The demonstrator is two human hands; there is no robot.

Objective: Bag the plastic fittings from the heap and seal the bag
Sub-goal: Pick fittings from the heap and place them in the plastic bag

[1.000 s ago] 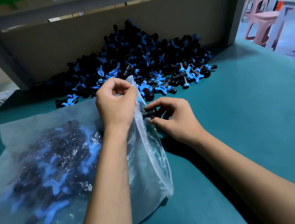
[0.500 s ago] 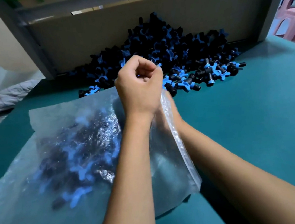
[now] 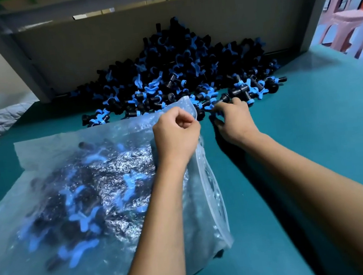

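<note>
Black-and-blue fittings (image 3: 182, 69) heaped behind a clear bag (image 3: 92, 192) — part-filled, mouth open.

Teal table (image 3: 310, 122), grey backboard (image 3: 98, 47) (pink stools (image 3: 348, 25) beyond)

two bare forearms are showing from the bottom edge, ending in the left hand (image 3: 175, 135) and the right hand (image 3: 235, 122); the person is wearing no sleeves, gloves, rings, watch or bands on any part in view
</note>
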